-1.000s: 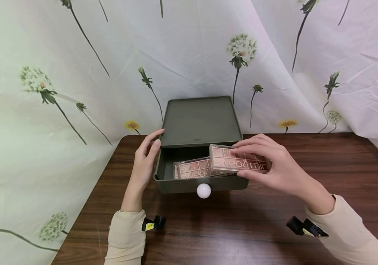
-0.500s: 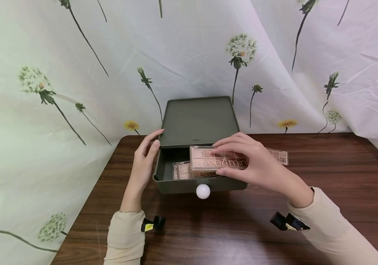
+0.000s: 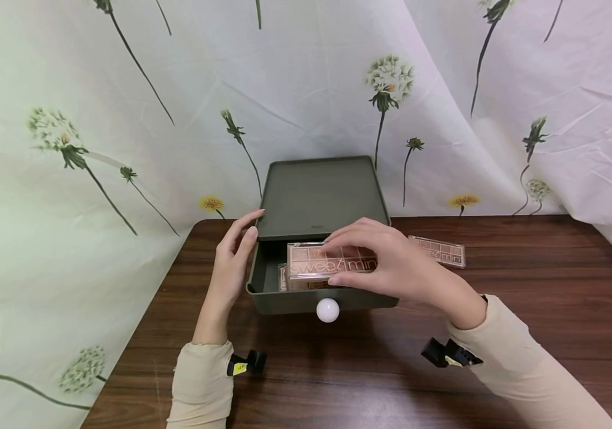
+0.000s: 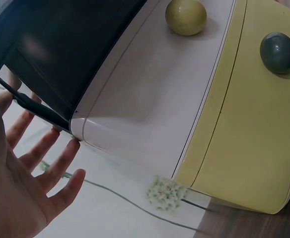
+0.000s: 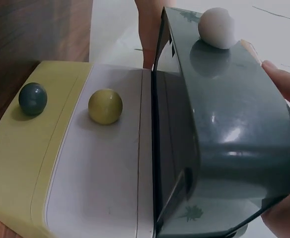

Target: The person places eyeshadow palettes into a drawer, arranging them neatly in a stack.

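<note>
My right hand (image 3: 391,259) pinches a clear-lidded eyeshadow palette (image 3: 306,268) by its long edges, over the pulled-out top drawer (image 3: 268,302). Below it, part of another palette (image 3: 282,277) shows in the drawer; how many lie there is hidden. My left hand (image 3: 235,253) is at the left side of the dark green top tier, fingers spread along it. The left wrist view shows that hand (image 4: 31,173) with its fingers extended against the tier's side. In the right wrist view, the drawer front with its white knob (image 5: 217,28) covers the held palette.
Under the green tier (image 3: 322,193) are a white tier (image 5: 100,168) with a yellow knob (image 5: 105,106) and a yellow tier (image 5: 21,153) with a dark green knob (image 5: 33,99). Another palette (image 3: 440,251) lies on the wooden table (image 3: 525,286), right of the unit. Dandelion-print cloth (image 3: 306,77) hangs behind.
My right hand has moved left with the palette, from the drawer's right side to over its middle, slightly lower. The palette on the table has come into view. My left hand stays put.
</note>
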{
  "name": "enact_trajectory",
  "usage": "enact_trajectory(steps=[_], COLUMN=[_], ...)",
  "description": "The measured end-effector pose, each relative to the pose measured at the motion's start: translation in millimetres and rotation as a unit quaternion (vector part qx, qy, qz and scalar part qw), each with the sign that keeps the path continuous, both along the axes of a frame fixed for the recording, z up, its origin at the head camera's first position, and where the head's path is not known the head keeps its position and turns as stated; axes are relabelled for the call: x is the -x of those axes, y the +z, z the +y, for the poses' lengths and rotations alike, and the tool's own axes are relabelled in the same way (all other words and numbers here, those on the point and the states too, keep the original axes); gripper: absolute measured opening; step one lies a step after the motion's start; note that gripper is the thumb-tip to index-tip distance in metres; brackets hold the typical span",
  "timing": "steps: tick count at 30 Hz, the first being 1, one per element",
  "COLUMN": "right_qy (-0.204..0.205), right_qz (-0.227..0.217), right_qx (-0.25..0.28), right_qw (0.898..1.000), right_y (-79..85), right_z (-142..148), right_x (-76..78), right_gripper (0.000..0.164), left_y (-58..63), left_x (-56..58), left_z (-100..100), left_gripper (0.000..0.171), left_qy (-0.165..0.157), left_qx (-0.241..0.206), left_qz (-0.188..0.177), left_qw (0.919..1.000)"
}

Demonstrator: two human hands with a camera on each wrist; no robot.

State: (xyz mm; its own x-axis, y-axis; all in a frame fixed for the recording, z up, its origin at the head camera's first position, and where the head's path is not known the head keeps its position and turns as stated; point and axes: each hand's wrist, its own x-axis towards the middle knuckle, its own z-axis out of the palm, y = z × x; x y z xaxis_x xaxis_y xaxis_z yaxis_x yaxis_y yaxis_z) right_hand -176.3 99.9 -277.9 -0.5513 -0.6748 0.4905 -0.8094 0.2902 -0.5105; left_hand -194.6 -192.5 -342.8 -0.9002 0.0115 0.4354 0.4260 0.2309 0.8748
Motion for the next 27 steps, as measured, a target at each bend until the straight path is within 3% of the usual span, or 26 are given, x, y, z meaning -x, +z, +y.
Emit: enact_trajectory(steps=[15,27], right_qy=[-0.015,-0.01], right_qz=[-0.045,-0.065], right_qx=[-0.088,-0.114], right_qw=[0.995,0.991], right_y=[3.2,7.4], right_z=[-4.1,-7.6], right_x=[-0.9,3.3], right_gripper=[0.033,0.029], left_y=[-0.5,-0.4], left_x=[0.2,0.3], left_z=[0.5,1.0], left_gripper=[0.036,0.036], left_qy=[0.001,0.001], left_qx=[-0.001,-0.003], left_qz=[-0.002,-0.003], left_qw=[1.0,1.0])
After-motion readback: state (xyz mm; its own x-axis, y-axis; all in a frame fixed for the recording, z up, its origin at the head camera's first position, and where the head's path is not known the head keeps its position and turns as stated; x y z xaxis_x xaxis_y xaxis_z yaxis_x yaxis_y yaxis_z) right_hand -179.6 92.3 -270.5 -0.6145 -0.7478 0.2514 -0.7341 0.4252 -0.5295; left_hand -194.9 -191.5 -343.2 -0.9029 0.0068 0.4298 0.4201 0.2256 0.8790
